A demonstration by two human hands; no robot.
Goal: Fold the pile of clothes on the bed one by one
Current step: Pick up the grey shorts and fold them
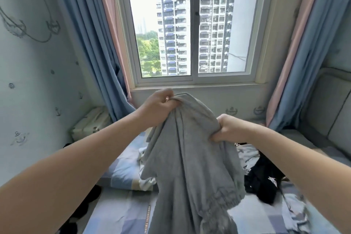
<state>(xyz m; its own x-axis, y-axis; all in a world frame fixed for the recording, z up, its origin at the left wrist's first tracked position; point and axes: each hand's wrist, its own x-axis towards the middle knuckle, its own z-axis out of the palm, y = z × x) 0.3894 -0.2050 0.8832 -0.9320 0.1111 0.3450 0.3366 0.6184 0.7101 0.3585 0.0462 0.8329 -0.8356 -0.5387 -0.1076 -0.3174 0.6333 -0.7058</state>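
Above the bed (121, 213), my left hand (159, 106) and right hand (228, 129) each clench a bunched fistful of the grey garment (186, 157), which, lowered like this, could land twisted or drag the black clothes (264, 182) on the bed.

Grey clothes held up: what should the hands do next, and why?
Probably pull the hands apart to spread it: the left hand and right hand each grip the grey garment at its bunched top, and it hangs crumpled over the bed.

Checked bed (121, 213): pillow (123, 171), black garment (264, 182) on top.
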